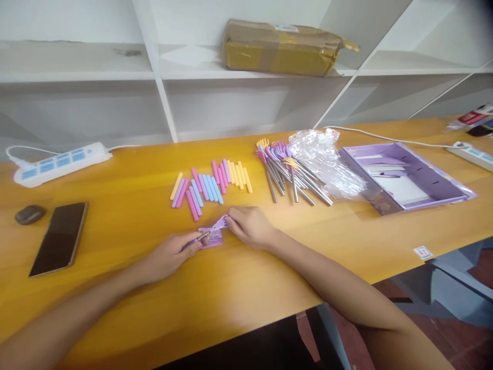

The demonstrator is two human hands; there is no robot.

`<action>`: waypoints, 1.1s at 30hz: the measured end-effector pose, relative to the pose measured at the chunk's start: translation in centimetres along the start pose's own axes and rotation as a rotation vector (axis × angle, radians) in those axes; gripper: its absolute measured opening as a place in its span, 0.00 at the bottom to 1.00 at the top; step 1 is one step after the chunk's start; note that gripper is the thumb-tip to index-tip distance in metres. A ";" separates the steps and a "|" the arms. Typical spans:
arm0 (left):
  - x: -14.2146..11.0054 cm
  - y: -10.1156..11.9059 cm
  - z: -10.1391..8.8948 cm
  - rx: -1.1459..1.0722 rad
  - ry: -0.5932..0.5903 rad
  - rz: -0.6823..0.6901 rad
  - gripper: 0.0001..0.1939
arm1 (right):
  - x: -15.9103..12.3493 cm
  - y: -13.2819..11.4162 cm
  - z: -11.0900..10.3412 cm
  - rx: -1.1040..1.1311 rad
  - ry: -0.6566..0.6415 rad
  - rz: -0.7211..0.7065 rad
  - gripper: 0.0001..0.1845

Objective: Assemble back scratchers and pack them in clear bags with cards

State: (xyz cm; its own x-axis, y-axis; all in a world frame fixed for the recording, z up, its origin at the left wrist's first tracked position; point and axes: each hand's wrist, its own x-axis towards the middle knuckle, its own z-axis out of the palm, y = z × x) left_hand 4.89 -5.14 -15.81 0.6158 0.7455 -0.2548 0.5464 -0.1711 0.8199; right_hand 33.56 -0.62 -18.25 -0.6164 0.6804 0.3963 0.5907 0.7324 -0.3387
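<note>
Our left hand [176,253] grips a metal rod [204,236] and our right hand [250,226] pinches its purple claw [219,225], over a small card [215,241]; we should steady the rod and spare the thin prongs [223,221]. A phone [59,239] lies left; coloured sticks [210,188] sit just beyond our hands, easily nudged; farther right come more claw-headed rods [294,187], crumpled plastic [341,177] and an open box [427,174], none blocking us.

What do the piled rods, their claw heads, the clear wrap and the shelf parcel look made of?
Rods: likely metal, polished; silvery grey with bright streaks.
Claw heads: probably plastic, solid pastel colours; finish unclear.
Clear wrap: seemingly thin plastic film, glossy; see-through, crumpled, with sharp glints.
Shelf parcel: probably taped cardboard, boxy and brown, with glossy patches.
</note>
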 end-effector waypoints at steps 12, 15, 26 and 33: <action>-0.2 0.1 -0.2 -0.007 -0.011 -0.033 0.23 | 0.4 0.2 -2.8 0.175 -0.049 0.179 0.23; -0.3 0.0 -0.5 0.010 -0.017 -0.028 0.24 | -0.2 3.2 -6.8 0.219 -0.016 0.312 0.25; -0.3 0.0 -0.5 0.098 -0.082 0.068 0.28 | -9.7 15.2 -23.4 -0.012 0.303 0.962 0.20; -0.3 0.6 -0.1 0.120 -0.119 0.047 0.29 | -12.6 18.9 -29.1 -0.016 0.411 1.075 0.26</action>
State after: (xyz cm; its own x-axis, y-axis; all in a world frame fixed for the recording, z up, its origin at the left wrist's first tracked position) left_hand 4.96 -5.37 -15.22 0.7012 0.6544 -0.2829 0.5752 -0.2849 0.7668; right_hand 67.62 3.95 -4.80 0.4249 0.8912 0.1586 0.7167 -0.2242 -0.6603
